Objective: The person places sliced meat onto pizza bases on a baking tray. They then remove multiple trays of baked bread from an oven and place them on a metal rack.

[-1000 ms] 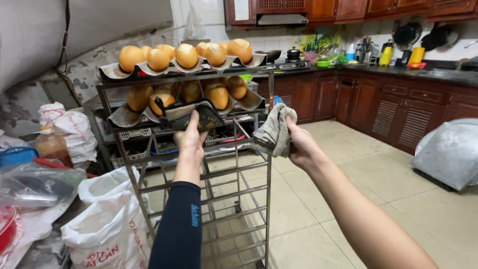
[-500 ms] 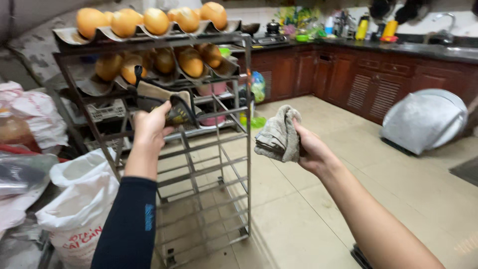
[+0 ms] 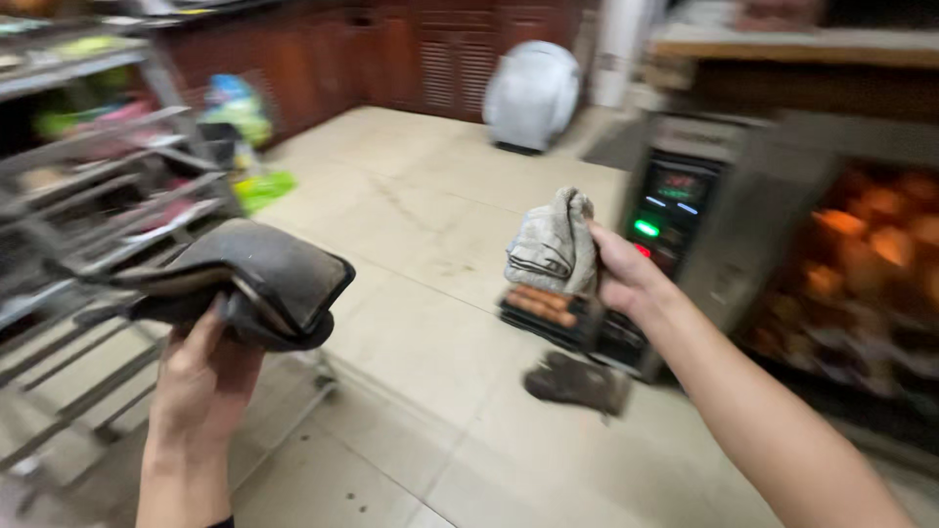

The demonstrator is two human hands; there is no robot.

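My left hand grips a dark, worn folded pad, held up in front of the metal rack. My right hand holds a crumpled grey cloth at about chest height, out toward an oven. The oven stands at the right with a lit control panel and glowing orange baked goods behind its glass.
A dark rag lies on the tiled floor near the oven's base, beside a low tray of browned pieces. A white rounded object leans against the brown cabinets at the back. Green items lie by the rack.
The view has swung right from the bread rack toward the oven. My left hand has pulled the dark pad off the rack; my right hand still carries the grey cloth.
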